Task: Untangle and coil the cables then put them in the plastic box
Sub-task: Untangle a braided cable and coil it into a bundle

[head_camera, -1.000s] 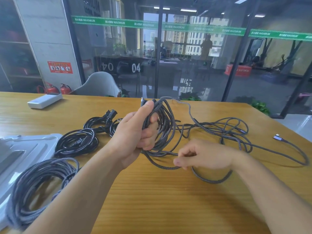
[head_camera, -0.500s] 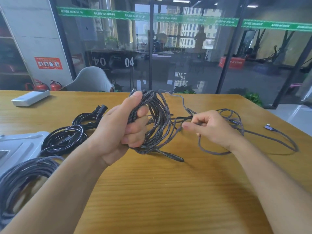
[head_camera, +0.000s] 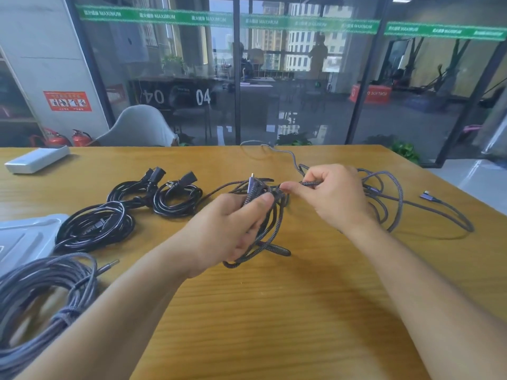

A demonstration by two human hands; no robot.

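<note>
— Both hands busy?
— Yes. My left hand (head_camera: pixel 227 231) grips the coil (head_camera: pixel 263 215), lowered toward mid-table now. My right hand (head_camera: pixel 326 198) pinches the strand (head_camera: pixel 310 183), brought in for another loop, probably.

A wooden table (head_camera: pixel 274 311) faces a glass partition (head_camera: pixel 288 78) with a green strip (head_camera: pixel 219 19); a grey chair (head_camera: pixel 137 127) stands behind.
</note>
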